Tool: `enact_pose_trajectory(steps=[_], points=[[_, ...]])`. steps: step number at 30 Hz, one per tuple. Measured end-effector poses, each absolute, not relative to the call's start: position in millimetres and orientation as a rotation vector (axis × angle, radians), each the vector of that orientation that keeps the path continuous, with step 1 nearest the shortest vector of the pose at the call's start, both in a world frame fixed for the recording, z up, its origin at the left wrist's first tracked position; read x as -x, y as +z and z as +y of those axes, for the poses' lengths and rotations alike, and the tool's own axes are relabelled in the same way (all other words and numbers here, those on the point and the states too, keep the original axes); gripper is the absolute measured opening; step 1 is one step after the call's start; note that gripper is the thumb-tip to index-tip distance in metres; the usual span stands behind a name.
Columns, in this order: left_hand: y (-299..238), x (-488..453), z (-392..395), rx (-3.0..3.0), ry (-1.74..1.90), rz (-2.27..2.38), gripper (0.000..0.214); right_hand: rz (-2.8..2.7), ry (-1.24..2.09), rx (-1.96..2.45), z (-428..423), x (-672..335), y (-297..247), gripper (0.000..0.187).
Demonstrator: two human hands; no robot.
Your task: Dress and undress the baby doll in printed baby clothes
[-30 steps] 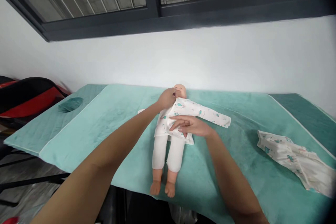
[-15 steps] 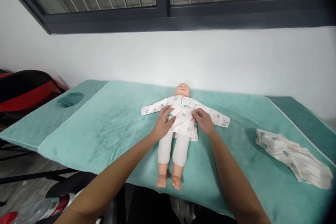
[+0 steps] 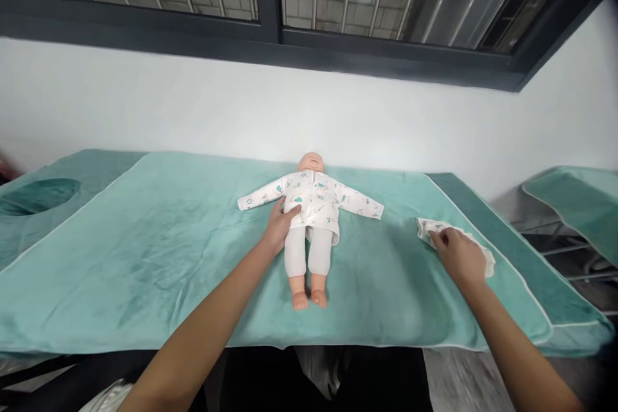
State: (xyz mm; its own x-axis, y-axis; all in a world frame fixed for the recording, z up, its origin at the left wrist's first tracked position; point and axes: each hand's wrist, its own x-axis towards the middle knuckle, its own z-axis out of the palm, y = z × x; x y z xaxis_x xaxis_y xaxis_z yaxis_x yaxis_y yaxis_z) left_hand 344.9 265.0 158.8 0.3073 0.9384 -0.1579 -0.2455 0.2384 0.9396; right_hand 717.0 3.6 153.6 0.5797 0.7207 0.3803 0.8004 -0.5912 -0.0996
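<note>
A baby doll (image 3: pixel 309 257) lies on its back, head toward the wall, arms spread and bare feet toward me. It wears white leggings and a white long-sleeved baby shirt (image 3: pixel 316 196) with a green print. My left hand (image 3: pixel 280 225) rests at the doll's side by the waist, thumb over the shirt and fingers apart. Off to the right, my right hand (image 3: pixel 458 257) is on a folded baby garment (image 3: pixel 486 262) with a similar print, thumb and forefinger pinched at its near-left part. The hand covers much of that garment, so its kind is unclear.
The doll lies on a padded bed (image 3: pixel 145 283) with a green plush cover and a face hole (image 3: pixel 41 196) at the left. A white wall (image 3: pixel 217 109) with a barred window stands behind. Another green-covered bed (image 3: pixel 579 196) is at the right.
My right hand has left the doll's shirt and moved right onto the folded garment. My left hand has slid from the shirt's front to the doll's side. The view has turned right.
</note>
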Motion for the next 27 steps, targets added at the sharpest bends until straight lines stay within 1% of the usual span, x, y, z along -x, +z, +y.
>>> enact_pose_trajectory(steps=[2, 4, 6, 8, 11, 13, 16, 18, 22, 24, 27], points=[[154.6, -350.5, 267.9, -0.969, 0.998, 0.884, 0.082, -1.172, -0.399, 2.780, -14.8, -728.9, 161.4, 0.051], [150.4, -349.6, 269.3, -0.981, 0.966, 0.894, 0.079, -1.160, -0.361, 2.863, -27.8, -735.9, 163.3, 0.053], [146.8, -341.3, 270.4, -1.052, 0.932, 0.928, 0.072, -1.136, -0.353, 2.896, -34.8, -741.4, 161.8, 0.052], [144.6, -327.4, 272.0, -1.197, 0.950, 0.995, 0.060, -1.107, -0.298, 2.928, -35.4, -745.8, 160.8, 0.047], [147.9, -303.4, 272.3, -1.443, 1.081, 1.082, 0.045, -1.230, -0.015, 2.889, -22.7, -742.4, 169.7, 0.033], [158.6, -291.8, 266.0, -1.614, 1.144, 1.057, 0.037, -1.374, 0.144, 2.706, -6.3, -725.7, 187.9, 0.029], [192.7, -290.0, 242.4, -1.917, 1.087, 0.889, 0.030, -1.476, 0.295, 2.271, 24.9, -675.6, 234.6, 0.032], [225.5, -299.6, 221.1, -2.015, 0.983, 0.703, 0.035, -1.479, 0.506, 1.998, 47.1, -631.8, 272.3, 0.035], [289.8, -325.9, 188.0, -2.010, 0.839, 0.391, 0.064, -1.485, 0.832, 1.507, 86.7, -549.4, 333.6, 0.043], [310.0, -332.1, 182.0, -1.998, 0.839, 0.381, 0.060, -1.507, 0.953, 1.311, 100.1, -521.2, 350.4, 0.043], [322.3, -327.0, 183.6, -1.946, 0.893, 0.493, 0.042, -1.534, 1.016, 1.185, 109.7, -500.3, 361.3, 0.040]])
